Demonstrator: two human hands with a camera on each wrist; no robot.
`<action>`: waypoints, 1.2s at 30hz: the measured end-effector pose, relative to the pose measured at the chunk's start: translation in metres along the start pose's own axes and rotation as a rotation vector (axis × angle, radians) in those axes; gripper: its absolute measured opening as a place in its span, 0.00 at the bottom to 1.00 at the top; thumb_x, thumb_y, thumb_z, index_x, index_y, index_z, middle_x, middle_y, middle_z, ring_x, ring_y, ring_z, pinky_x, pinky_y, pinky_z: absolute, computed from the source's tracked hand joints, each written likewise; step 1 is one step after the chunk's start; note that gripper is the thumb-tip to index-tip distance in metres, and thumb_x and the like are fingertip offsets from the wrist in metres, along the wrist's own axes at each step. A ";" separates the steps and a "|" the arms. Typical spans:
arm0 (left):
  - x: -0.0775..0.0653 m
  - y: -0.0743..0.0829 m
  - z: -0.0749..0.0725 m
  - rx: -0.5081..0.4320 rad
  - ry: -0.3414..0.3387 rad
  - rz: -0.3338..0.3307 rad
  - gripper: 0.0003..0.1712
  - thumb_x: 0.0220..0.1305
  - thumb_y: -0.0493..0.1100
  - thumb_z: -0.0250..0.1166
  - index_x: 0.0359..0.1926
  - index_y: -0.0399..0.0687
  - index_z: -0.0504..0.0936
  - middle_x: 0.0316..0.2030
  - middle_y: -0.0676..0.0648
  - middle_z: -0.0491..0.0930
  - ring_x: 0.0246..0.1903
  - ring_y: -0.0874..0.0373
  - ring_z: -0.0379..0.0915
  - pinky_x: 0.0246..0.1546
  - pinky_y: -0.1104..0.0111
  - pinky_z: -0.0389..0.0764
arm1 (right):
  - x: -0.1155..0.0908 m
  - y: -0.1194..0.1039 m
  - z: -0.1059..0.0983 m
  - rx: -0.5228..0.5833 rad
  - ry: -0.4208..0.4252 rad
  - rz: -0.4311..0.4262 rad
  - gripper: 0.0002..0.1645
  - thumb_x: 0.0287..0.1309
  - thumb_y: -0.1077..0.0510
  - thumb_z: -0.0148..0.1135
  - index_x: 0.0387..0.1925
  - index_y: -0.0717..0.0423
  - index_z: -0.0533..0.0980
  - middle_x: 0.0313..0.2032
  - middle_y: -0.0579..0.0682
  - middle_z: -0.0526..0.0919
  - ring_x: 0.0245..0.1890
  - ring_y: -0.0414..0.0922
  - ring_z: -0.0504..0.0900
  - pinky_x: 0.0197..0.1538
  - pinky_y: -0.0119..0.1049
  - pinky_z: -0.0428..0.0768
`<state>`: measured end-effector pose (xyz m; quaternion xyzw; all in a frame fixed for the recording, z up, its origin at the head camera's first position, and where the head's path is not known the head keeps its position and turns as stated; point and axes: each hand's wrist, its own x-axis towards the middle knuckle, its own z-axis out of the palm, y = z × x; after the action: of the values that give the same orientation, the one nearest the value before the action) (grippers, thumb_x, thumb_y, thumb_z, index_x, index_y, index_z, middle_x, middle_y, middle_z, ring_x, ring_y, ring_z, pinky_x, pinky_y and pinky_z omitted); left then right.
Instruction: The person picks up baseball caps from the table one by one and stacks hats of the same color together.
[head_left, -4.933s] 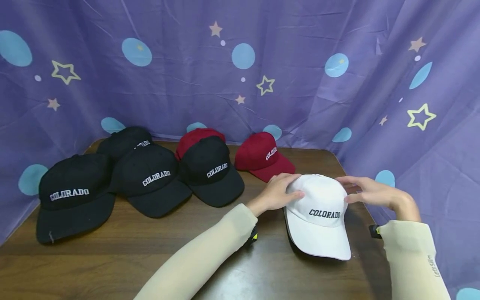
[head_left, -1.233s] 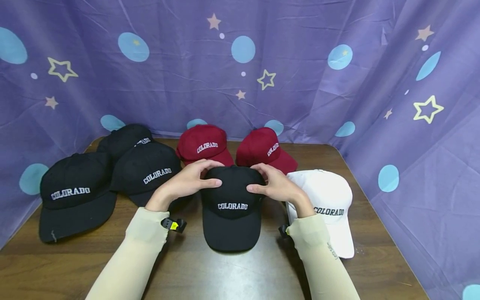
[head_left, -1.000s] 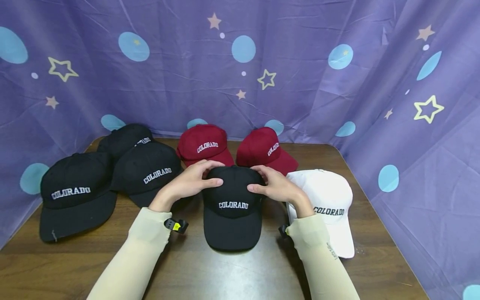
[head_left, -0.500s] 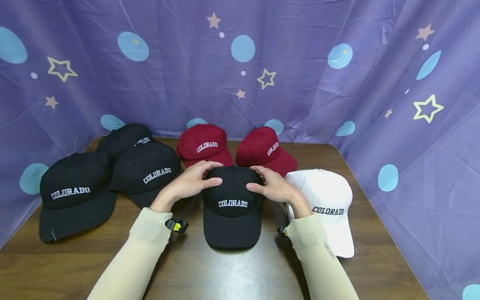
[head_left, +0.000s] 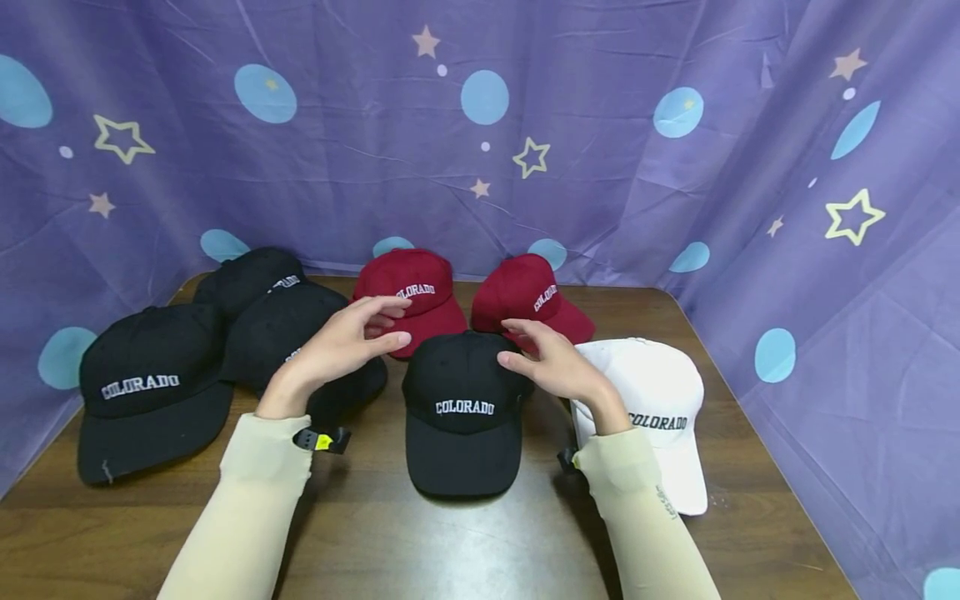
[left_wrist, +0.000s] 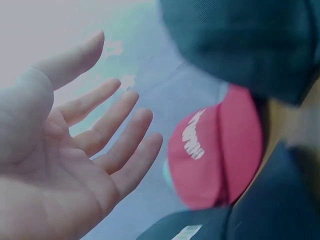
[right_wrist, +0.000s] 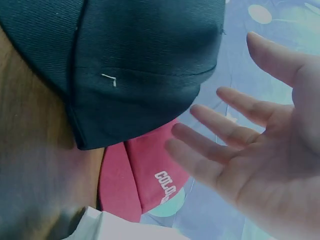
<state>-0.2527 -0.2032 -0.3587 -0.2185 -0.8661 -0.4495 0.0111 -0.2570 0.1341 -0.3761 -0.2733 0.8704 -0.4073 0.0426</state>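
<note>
A black baseball cap [head_left: 462, 454] with white COLORADO lettering sits on the table between my hands, brim toward me. My left hand [head_left: 337, 346] is off to its left, fingers spread and palm bare in the left wrist view; in the head view it overlaps a red cap [head_left: 420, 325] and another black cap [head_left: 258, 342]. Near the right side of the middle cap's crown is my right hand [head_left: 555, 362], fingers relaxed and holding nothing. The right wrist view shows a gap between its fingertips and the black cap [right_wrist: 145, 70].
A white cap [head_left: 660, 375] stands at the right, partly behind my right forearm. Another red cap [head_left: 517, 292] is at the back. More black caps, one at the front left [head_left: 150, 358] and one behind it [head_left: 251, 275], share the wooden table [head_left: 450, 550]. A purple curtain [head_left: 375, 167] hangs behind.
Earlier my hands were at the white cap, then both held the black cap in the middle, which had stood before the left red cap. Now both have let go, the left moving away leftward.
</note>
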 end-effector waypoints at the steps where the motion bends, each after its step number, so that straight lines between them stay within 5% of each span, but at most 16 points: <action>1: -0.002 -0.001 -0.006 0.002 0.020 -0.006 0.32 0.58 0.52 0.69 0.62 0.54 0.70 0.55 0.49 0.71 0.50 0.53 0.69 0.54 0.54 0.72 | 0.000 -0.001 -0.001 0.004 0.008 -0.005 0.37 0.58 0.43 0.64 0.66 0.49 0.64 0.60 0.45 0.69 0.60 0.51 0.69 0.59 0.52 0.69; 14: -0.035 -0.024 -0.071 0.131 0.305 -0.127 0.30 0.66 0.56 0.60 0.66 0.54 0.67 0.56 0.46 0.69 0.55 0.53 0.66 0.54 0.60 0.68 | -0.002 -0.013 -0.006 -0.035 0.060 -0.093 0.34 0.58 0.38 0.62 0.64 0.35 0.64 0.59 0.33 0.67 0.56 0.35 0.67 0.59 0.48 0.70; 25: -0.055 -0.051 -0.094 0.185 0.458 -0.260 0.35 0.67 0.59 0.56 0.68 0.47 0.63 0.62 0.35 0.61 0.59 0.38 0.57 0.58 0.43 0.60 | -0.004 -0.025 -0.007 -0.081 0.065 -0.154 0.35 0.58 0.40 0.63 0.66 0.37 0.63 0.61 0.38 0.67 0.57 0.33 0.66 0.59 0.42 0.69; 29: -0.061 -0.061 -0.098 0.166 0.421 -0.346 0.41 0.67 0.62 0.54 0.72 0.46 0.55 0.66 0.31 0.54 0.63 0.34 0.50 0.58 0.39 0.56 | -0.005 -0.028 -0.005 -0.097 0.059 -0.178 0.36 0.57 0.39 0.63 0.66 0.36 0.63 0.61 0.36 0.66 0.58 0.34 0.65 0.55 0.39 0.73; 36: -0.064 -0.077 -0.101 0.061 0.183 -0.428 0.51 0.69 0.64 0.50 0.73 0.41 0.33 0.69 0.26 0.36 0.66 0.30 0.34 0.60 0.35 0.48 | -0.006 -0.031 -0.003 -0.121 0.043 -0.202 0.37 0.56 0.38 0.64 0.65 0.35 0.63 0.61 0.36 0.66 0.58 0.34 0.64 0.57 0.41 0.72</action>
<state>-0.2423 -0.3443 -0.3723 0.0121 -0.9012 -0.4331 0.0004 -0.2396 0.1233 -0.3519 -0.3526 0.8622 -0.3621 -0.0340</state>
